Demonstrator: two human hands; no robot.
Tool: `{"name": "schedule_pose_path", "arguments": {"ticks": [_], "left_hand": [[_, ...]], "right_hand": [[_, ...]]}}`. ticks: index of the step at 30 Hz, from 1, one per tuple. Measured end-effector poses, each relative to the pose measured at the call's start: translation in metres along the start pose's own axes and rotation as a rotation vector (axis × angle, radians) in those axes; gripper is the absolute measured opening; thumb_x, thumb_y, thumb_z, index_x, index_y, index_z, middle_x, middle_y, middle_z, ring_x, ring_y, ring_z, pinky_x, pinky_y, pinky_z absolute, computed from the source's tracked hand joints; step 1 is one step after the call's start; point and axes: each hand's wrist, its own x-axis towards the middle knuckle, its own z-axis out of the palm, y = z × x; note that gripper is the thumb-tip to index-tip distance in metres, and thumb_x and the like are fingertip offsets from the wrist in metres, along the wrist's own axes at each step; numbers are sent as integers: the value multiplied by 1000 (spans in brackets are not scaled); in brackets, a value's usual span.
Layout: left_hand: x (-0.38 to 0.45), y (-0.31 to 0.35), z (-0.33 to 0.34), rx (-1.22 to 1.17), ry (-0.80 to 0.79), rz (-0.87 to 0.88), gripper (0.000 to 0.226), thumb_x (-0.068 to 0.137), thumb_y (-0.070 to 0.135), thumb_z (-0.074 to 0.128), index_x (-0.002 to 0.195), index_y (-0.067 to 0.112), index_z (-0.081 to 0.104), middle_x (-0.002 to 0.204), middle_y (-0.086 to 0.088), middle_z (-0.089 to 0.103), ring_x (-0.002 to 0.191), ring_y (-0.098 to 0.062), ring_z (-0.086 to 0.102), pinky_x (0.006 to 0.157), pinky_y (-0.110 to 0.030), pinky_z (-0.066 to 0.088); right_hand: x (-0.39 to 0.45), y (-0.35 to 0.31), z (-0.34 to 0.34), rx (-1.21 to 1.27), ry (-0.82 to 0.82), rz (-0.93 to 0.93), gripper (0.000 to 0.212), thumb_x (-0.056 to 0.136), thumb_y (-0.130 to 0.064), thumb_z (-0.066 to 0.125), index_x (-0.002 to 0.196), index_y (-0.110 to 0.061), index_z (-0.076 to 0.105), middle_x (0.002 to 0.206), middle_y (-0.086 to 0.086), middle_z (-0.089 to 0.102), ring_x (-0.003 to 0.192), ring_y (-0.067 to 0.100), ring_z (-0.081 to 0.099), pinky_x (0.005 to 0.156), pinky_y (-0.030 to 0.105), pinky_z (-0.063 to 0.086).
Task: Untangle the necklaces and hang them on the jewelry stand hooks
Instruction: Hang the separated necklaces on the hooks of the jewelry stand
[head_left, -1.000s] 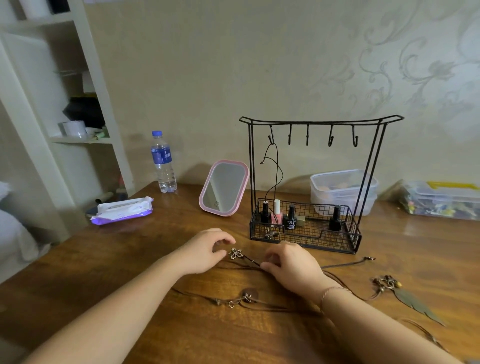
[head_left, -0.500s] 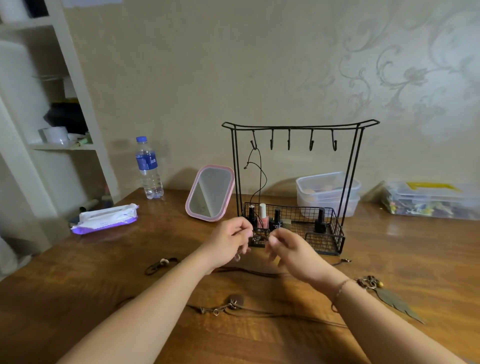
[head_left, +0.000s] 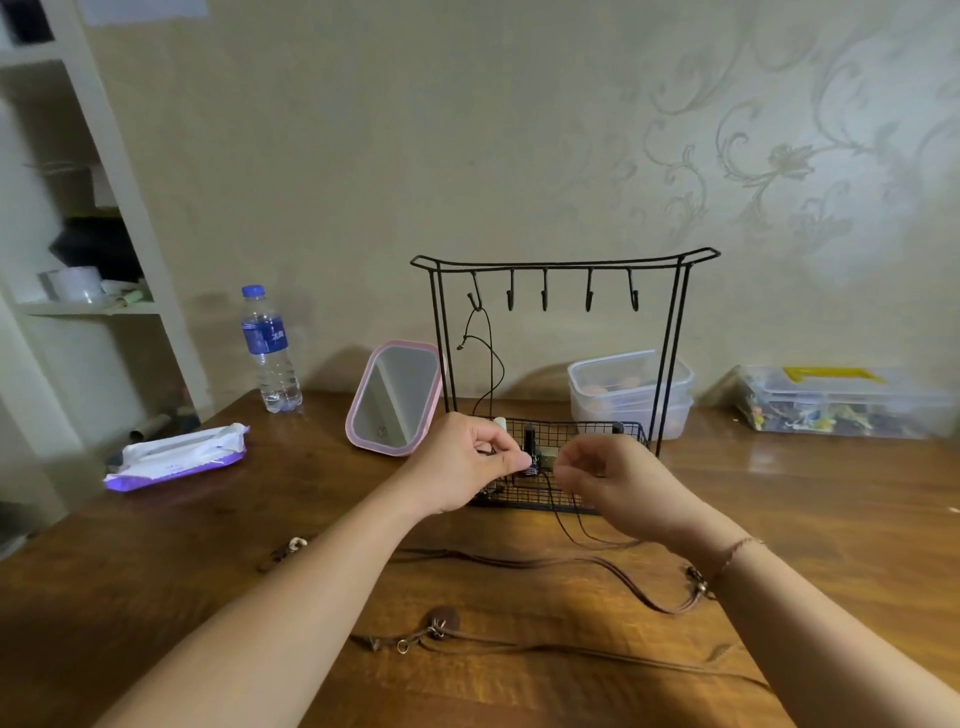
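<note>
A black wire jewelry stand (head_left: 563, 262) with several hooks stands at the back of the wooden table (head_left: 156, 571). One black cord necklace (head_left: 488, 358) hangs from its leftmost hook. My left hand (head_left: 467, 467) and my right hand (head_left: 618, 488) are raised in front of the stand's basket, each pinching a thin dark cord (head_left: 558, 512) that droops between them down to the table. Brown cord necklaces (head_left: 571, 564) lie on the table below my hands. One with a round brown pendant (head_left: 443, 621) lies nearest me.
The stand's wire basket (head_left: 571, 431) holds nail polish bottles. A pink mirror (head_left: 395, 397) leans left of the stand, with a water bottle (head_left: 269, 351) and a wipes pack (head_left: 174, 457) further left. Clear plastic boxes (head_left: 631, 389) sit behind on the right. White shelves (head_left: 88, 306) stand at left.
Both hands have risen from the table to the height of the stand's basket, lifting a thin dark cord with them. The camera has shifted, so the stand sits more central.
</note>
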Motion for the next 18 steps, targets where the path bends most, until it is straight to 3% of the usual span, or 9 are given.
{"name": "schedule_pose_path", "arguments": {"ticks": [3, 5, 7, 10, 13, 15, 18], "left_hand": [[4, 7, -4, 47, 69, 46, 12, 86, 32, 73, 81, 22, 77, 94, 12, 76, 100, 5, 64, 97, -32, 48], [8, 9, -10, 49, 175, 69, 12, 88, 26, 72, 82, 17, 77, 85, 12, 74, 82, 10, 63, 88, -23, 49], [12, 7, -21, 52, 333, 44, 10, 90, 25, 70, 88, 17, 75, 87, 12, 71, 81, 7, 61, 77, -14, 46], [16, -10, -39, -16, 557, -62, 17, 92, 27, 67, 99, 14, 75, 94, 5, 73, 89, -10, 66, 80, -25, 51], [12, -30, -47, -43, 633, -150, 19, 93, 23, 66, 103, 10, 74, 96, 1, 72, 90, -15, 65, 76, -27, 53], [9, -40, -45, -11, 630, -172, 18, 93, 21, 66, 104, 8, 73, 96, -1, 71, 86, -15, 65, 66, -20, 49], [1, -47, -34, 49, 545, -188, 16, 95, 26, 62, 95, 13, 72, 87, 3, 70, 74, -7, 62, 58, -16, 41]], "right_hand": [[0, 3, -3, 174, -152, 85, 32, 101, -32, 44, 82, -12, 62, 84, 7, 68, 81, 24, 64, 80, 44, 56], [-2, 8, -7, 441, -246, 108, 41, 100, -40, 40, 76, -13, 59, 84, 11, 64, 86, 26, 61, 86, 48, 52], [-6, 11, -18, 707, -332, 95, 41, 96, -45, 45, 72, -13, 55, 82, 13, 59, 90, 30, 60, 88, 47, 48], [-9, 5, -47, 865, -371, -8, 41, 84, -50, 66, 69, -13, 55, 77, 10, 57, 91, 32, 59, 97, 49, 47], [-1, -11, -75, 852, -285, -107, 33, 83, -41, 70, 81, -9, 62, 89, 15, 61, 99, 33, 59, 95, 49, 47], [11, -28, -88, 788, -193, -127, 24, 88, -29, 65, 91, -6, 65, 93, 15, 65, 97, 31, 62, 82, 38, 53], [44, -68, -99, 300, 24, -160, 15, 94, -10, 57, 95, -5, 71, 85, 9, 71, 77, 20, 64, 65, 28, 49]]}}
